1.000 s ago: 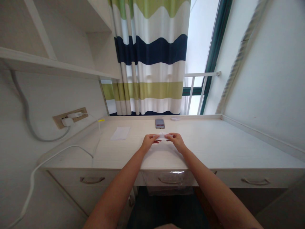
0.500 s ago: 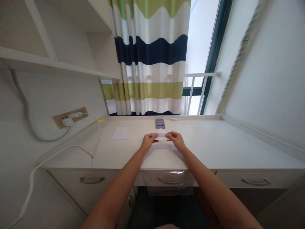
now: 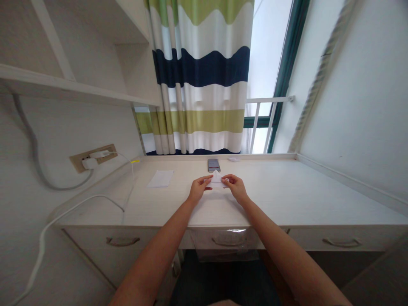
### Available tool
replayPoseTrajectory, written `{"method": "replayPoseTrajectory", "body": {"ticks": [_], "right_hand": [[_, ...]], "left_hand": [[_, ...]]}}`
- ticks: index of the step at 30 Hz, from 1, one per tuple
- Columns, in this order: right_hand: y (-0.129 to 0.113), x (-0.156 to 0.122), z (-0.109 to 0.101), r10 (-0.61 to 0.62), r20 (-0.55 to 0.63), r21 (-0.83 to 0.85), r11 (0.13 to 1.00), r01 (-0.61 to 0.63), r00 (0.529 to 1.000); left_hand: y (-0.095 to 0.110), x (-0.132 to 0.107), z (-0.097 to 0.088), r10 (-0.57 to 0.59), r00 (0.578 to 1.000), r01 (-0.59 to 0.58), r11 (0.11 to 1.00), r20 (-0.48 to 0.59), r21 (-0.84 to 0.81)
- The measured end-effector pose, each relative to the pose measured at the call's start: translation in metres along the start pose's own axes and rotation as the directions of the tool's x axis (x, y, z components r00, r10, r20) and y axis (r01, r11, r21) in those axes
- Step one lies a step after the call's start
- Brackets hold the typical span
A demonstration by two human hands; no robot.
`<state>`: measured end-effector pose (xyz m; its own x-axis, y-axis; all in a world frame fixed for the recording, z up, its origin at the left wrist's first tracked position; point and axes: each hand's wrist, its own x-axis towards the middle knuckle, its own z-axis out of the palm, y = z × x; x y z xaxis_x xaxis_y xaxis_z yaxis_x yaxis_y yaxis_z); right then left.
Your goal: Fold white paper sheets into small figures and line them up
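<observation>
Between my two hands is a small folded white paper (image 3: 216, 182), its pointed top toward the window and a crease down its middle. My left hand (image 3: 200, 187) pinches its left edge between thumb and fingers. On the opposite edge, my right hand (image 3: 235, 186) grips it the same way. Just beyond the paper's tip lies a phone (image 3: 213, 165) with its screen lit. A flat stack of white paper sheets (image 3: 160, 179) rests on the desk to the left of my hands.
A small crumpled white piece (image 3: 233, 159) lies by the desk's back edge. White cables run from a wall socket (image 3: 94, 157) across the left side of the desk (image 3: 306, 195). Clear plastic (image 3: 226, 244) hangs over the middle drawer. A striped curtain (image 3: 213, 97) hangs behind.
The folded paper has tipped so that its pointed upper part shows more plainly. Both hands keep their hold and have shifted only slightly.
</observation>
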<state>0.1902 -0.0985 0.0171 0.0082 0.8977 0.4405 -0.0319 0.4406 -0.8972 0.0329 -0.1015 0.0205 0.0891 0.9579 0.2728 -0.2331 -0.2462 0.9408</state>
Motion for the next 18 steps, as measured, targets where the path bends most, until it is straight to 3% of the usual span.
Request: {"method": "replayPoseTrajectory", "body": {"ticks": [6,11,18], "right_hand": [[0.001,0.0,0.0,-0.019,0.032,0.005,1.0,0.019,0.999],[0.001,-0.001,0.0,-0.024,0.066,-0.016,1.0,0.025,0.998],[-0.003,-0.004,0.002,0.023,0.14,-0.029,0.999,-0.019,0.99]], "left_hand": [[0.003,-0.001,0.0,0.024,1.0,-0.024,0.999,-0.005,0.033],[-0.003,-0.001,0.001,-0.04,0.999,0.04,0.999,0.019,0.021],[-0.013,0.006,-0.004,-0.029,0.998,0.035,0.992,-0.054,0.122]]}}
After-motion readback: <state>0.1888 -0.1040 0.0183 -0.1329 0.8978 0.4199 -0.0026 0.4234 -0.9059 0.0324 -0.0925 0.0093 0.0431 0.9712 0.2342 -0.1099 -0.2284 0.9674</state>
